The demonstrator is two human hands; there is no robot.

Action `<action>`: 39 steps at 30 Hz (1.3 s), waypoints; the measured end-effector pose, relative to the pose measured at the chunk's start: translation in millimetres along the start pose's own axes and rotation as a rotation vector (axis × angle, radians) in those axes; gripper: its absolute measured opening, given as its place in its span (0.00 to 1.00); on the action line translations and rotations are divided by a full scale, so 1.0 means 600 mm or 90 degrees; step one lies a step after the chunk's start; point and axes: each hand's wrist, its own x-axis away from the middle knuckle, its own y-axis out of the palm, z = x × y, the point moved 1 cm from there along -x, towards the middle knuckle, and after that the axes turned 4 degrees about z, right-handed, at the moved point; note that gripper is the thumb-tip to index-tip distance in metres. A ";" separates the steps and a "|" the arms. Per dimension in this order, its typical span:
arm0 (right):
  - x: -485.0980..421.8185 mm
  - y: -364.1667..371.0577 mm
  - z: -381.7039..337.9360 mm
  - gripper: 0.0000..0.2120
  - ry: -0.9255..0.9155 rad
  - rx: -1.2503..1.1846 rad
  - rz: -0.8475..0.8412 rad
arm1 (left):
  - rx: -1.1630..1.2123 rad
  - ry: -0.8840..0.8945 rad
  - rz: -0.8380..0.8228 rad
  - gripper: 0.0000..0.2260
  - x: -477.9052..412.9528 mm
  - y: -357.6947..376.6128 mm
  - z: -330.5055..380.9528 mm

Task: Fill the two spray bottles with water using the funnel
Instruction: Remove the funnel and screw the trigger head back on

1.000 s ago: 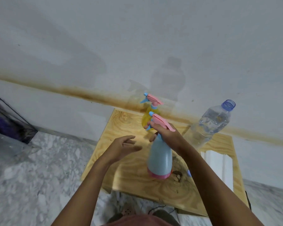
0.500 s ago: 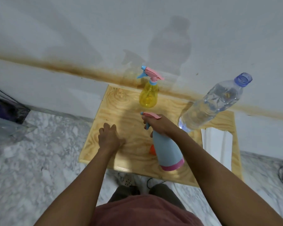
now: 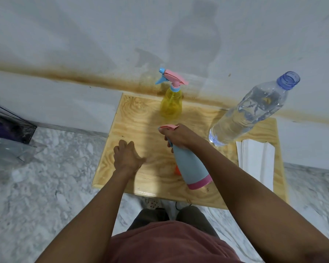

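Note:
A light blue spray bottle (image 3: 190, 168) with a pink base stands on the wooden table (image 3: 141, 114); my right hand (image 3: 180, 136) is closed around its pink spray head. My left hand (image 3: 126, 158) rests on the table to the left of it, fingers loosely curled, holding nothing. A yellow spray bottle (image 3: 171, 103) with a pink and blue head stands at the table's back edge. A large clear water bottle (image 3: 253, 111) with an uncapped blue neck stands at the back right. An orange piece (image 3: 177, 170), possibly the funnel, shows behind the blue bottle, mostly hidden.
A white folded cloth or board (image 3: 256, 160) lies on the table's right side. The wall runs directly behind the table. Marble floor surrounds it, and a dark clear-sided box (image 3: 10, 126) sits on the floor at the left.
My left hand dropped from the air onto the table. My right hand stayed on the blue bottle's spray head. The view tilted downward.

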 end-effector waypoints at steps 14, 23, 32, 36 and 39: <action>0.012 -0.007 0.009 0.22 -0.003 0.028 -0.022 | 0.000 -0.004 0.001 0.35 -0.002 0.002 -0.002; 0.046 -0.019 0.003 0.13 -0.076 -0.002 0.026 | -0.002 -0.007 0.006 0.36 -0.002 0.006 -0.004; 0.099 -0.034 -0.025 0.15 -0.283 -0.191 0.107 | 0.144 0.166 -0.121 0.38 0.015 -0.038 0.030; 0.122 -0.037 -0.043 0.10 -0.323 -0.259 0.133 | 0.345 0.264 -0.214 0.42 0.077 -0.072 0.078; 0.136 -0.031 -0.059 0.02 -0.351 -0.293 0.142 | 0.447 0.290 -0.074 0.35 0.097 -0.083 0.112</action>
